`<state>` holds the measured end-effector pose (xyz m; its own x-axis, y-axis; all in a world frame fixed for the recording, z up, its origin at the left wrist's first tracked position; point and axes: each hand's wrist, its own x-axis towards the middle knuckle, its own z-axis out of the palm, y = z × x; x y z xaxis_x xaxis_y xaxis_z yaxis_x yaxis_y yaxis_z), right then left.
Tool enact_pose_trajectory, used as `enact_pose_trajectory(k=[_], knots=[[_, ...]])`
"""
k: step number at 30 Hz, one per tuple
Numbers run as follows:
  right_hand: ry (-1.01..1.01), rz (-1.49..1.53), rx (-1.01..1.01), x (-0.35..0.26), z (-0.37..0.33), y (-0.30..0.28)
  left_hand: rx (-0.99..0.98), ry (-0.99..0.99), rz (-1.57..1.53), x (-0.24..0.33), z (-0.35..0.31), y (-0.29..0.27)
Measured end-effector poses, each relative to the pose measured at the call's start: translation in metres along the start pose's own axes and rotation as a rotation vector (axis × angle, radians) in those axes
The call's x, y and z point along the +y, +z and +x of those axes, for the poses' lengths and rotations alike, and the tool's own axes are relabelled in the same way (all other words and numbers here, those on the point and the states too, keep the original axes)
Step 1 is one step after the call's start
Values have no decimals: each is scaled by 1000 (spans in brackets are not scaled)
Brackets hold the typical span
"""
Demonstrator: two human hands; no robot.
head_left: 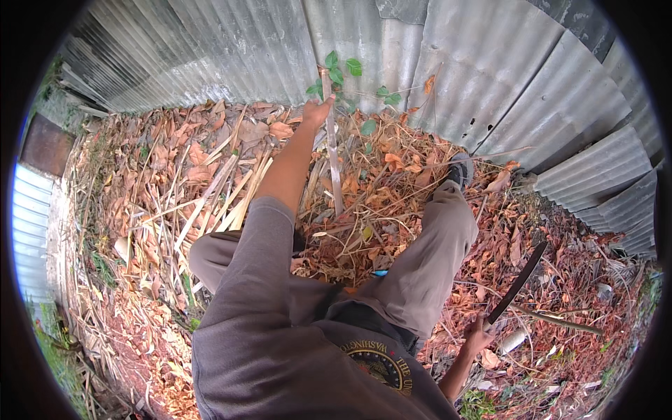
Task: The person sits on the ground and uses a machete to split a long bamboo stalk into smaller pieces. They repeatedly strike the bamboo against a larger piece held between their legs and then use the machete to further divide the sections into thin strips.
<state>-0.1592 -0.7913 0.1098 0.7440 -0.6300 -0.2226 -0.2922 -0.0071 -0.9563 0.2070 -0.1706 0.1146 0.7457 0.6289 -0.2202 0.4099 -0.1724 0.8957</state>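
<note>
Stretched far forward, my left hand (318, 112) is closed around the upper part of a pale wooden stake (333, 157). The stake stands close to upright, its lower end among dry leaves and stalks. A green leafy vine (334, 68) shows beside its top, against the metal fence. Low on the right, my right hand (477, 334) grips a machete (516, 283) by its handle. The dark blade points forward and to the right, away from my body and apart from the stake.
A corrugated metal fence (483, 70) curves across the far side, with loose sheets leaning at the right. Split wooden strips (224, 189) lie left of the stake. My right shoe (458, 170) is near the fence base. A thin stick (560, 322) and a pale can-like object (513, 341) lie by the machete.
</note>
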Motion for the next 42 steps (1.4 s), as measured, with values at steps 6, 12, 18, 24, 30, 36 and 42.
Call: enact_pose_trajectory(k=[6, 12, 18, 24, 30, 36, 42], knots=[[37, 203, 22, 12, -12, -3, 139, -122, 165, -91, 9, 36], [-35, 22, 73, -37, 3, 45, 188, -41, 113, -78, 71, 50], [-73, -30, 95, -74, 6, 82, 245, -64, -136, -29, 58, 64], [-249, -36, -17, -120, -25, 86, -138, 120, -551, 99, -81, -70], [-297, 393, -506, -172, -63, 160, 27, 561, -434, 145, -166, -147], [253, 257, -959, -151, -106, 241, 199, 618, -549, 111, -176, -167], [153, 34, -1158, -128, -159, 306, -168, 741, -832, 81, -172, -198]])
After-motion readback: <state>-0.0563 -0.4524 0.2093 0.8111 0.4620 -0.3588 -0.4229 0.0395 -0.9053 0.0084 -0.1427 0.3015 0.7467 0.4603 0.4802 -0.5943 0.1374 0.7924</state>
